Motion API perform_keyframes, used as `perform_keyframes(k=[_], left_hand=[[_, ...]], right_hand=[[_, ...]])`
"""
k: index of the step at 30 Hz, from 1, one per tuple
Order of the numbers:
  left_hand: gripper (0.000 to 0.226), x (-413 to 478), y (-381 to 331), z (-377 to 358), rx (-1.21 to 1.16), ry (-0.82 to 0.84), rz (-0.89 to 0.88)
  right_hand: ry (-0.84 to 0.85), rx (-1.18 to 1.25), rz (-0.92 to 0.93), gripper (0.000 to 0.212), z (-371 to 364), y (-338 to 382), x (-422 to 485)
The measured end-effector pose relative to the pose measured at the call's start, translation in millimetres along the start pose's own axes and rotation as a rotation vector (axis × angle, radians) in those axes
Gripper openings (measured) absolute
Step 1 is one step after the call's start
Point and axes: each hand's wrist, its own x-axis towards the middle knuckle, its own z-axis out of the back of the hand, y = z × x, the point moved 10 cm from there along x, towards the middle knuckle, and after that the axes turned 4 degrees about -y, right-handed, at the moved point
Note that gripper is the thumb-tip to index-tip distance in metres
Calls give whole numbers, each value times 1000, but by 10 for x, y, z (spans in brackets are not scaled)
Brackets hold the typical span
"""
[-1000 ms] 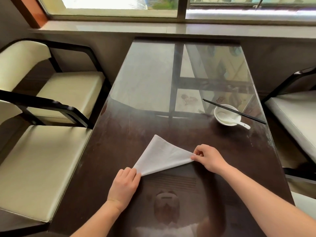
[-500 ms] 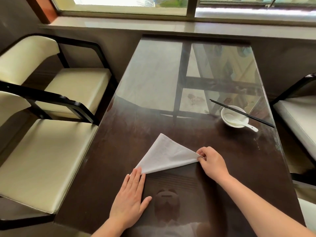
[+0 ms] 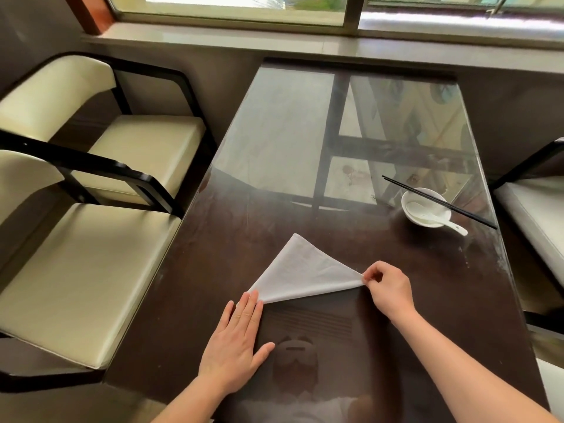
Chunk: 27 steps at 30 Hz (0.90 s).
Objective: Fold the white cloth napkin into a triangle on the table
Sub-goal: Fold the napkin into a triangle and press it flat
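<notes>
The white napkin (image 3: 300,274) already lay in a triangle shape on the dark worktop (image 3: 442,300), close to the person. So the fold looked nearly done. I think only lining up the corners and pressing it flat was left. The left hand (image 3: 236,340) lay flat with straight fingers, the tips pressing the napkin's left corner. Its grip held nothing. The right hand (image 3: 389,288) was curled, its grip pinching the right corner, which looked a little raised.
</notes>
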Motion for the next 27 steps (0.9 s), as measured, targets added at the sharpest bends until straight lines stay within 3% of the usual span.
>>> perform_keyframes(k=[3, 6, 8, 10, 17, 22, 27], left_hand=[[79, -36, -27, 42, -2, -8, 15], [74, -61, -31, 78, -33, -45, 34], [74, -18, -69, 96, -55, -61, 33], [75, 56, -98, 101, -73, -61, 48], [71, 60, -87, -80, -37, -4, 62], [78, 70, -53, -103, -18, 0, 77], [75, 58, -75, -85, -22, 24, 69]], right_hand=[[-52, -111, 129, 25, 50, 193, -84], [-177, -300, 551, 48, -49, 671, -459], [-71, -422, 821, 58, -473, 951, -891], [97, -492, 949, 61, -948, 1064, -1236], [358, -680, 964, 78, -1575, 982, -1506], [367, -755, 972, 87, -1320, 698, -1321], [296, -811, 844, 88, -792, 267, -940]])
